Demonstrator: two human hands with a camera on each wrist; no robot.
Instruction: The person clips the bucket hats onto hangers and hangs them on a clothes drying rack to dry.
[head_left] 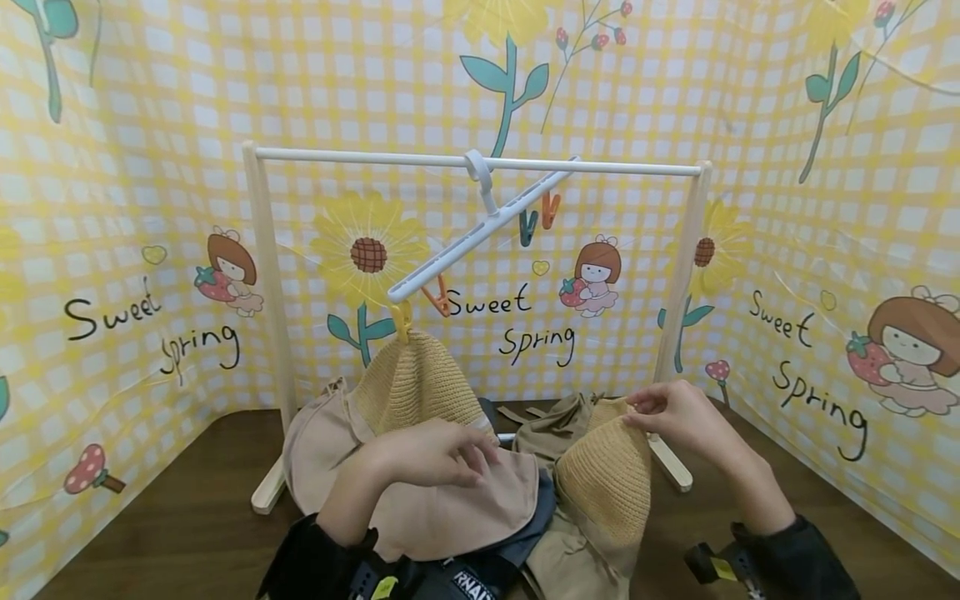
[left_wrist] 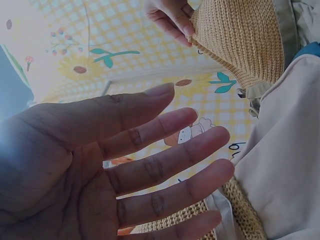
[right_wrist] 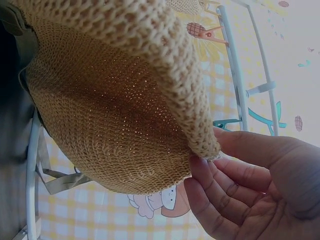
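A sun hat with a pale pink fabric brim and a woven straw part hangs from a yellow clip at the low end of a tilted white hanger. My left hand is in front of this hat, its fingers loosely extended and holding nothing in the left wrist view. At the right, my right hand pinches the straw edge of a khaki sun hat between thumb and fingers. That hat's woven hollow side faces the right wrist camera.
A white rod on wooden posts carries the hanger. Orange clips and a dark green clip hang from it. Dark fabric with white lettering lies on the brown table. A patterned yellow cloth surrounds everything.
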